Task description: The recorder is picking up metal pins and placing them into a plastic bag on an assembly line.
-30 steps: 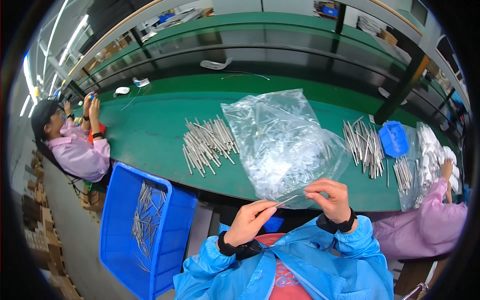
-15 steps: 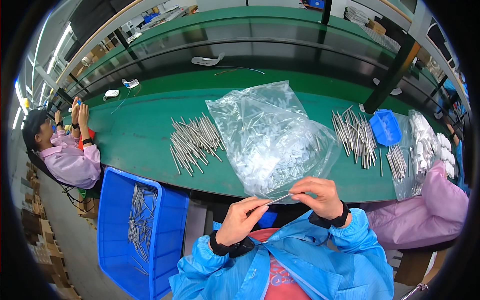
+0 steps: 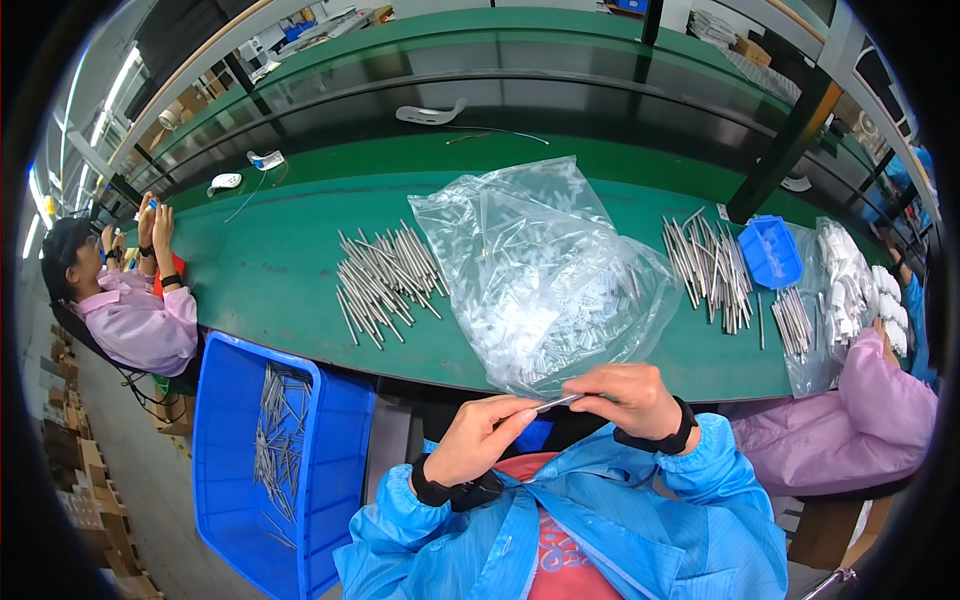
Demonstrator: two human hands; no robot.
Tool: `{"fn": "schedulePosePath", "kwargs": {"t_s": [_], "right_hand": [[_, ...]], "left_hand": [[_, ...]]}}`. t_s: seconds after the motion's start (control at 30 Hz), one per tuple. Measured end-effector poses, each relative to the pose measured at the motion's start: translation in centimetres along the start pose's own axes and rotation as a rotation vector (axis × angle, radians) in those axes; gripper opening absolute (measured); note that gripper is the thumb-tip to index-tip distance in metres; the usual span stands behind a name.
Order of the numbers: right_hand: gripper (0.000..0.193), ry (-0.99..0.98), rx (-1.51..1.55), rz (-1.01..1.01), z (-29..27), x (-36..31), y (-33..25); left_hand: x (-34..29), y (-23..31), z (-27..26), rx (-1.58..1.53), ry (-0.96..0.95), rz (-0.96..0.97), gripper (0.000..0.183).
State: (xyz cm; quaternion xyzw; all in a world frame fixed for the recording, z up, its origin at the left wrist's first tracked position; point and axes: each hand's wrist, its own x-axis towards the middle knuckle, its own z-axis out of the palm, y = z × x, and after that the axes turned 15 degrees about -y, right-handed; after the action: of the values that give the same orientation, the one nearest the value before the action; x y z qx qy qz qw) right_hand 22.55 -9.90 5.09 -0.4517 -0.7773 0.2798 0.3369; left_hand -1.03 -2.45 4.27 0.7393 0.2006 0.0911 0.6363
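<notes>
Two hands share one thin metal rod (image 3: 558, 403), held in the air just off the front edge of the green desk (image 3: 265, 250). The left hand's (image 3: 482, 436) grip pinches one end between thumb and fingers; the right hand's (image 3: 630, 402) grip pinches the other, its fingertips hiding that tip. To handle it well, I would keep both pinches in line with the rod, firm but light, so it neither twists nor slips. Just beyond, a big clear bag (image 3: 525, 215) of small pale pieces (image 3: 555, 335) reaches the edge, and its loose plastic could snag the right hand. A left pile of rods (image 3: 388, 280) and a right pile of rods (image 3: 706, 270) flank it, with a small blue tray (image 3: 776, 280) farther right. A large blue bin (image 3: 338, 450) holding more rods stands lower, at the left.
</notes>
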Motion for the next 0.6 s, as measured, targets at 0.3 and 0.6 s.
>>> {"fn": "schedulePosePath", "kwargs": {"t_s": [0.3, 0.6], "right_hand": [[0.015, -0.005, 0.011, -0.012, 0.9, -0.5, 0.7], [0.013, -0.025, 0.048, 0.016, 2.6, -0.9, 0.6]], "left_hand": [[-0.5, -0.2, -0.2, 0.062, -0.030, -0.038, 0.027], [-1.7, -2.1, 0.0, -0.295, -0.059, -0.074, 0.013]]}}
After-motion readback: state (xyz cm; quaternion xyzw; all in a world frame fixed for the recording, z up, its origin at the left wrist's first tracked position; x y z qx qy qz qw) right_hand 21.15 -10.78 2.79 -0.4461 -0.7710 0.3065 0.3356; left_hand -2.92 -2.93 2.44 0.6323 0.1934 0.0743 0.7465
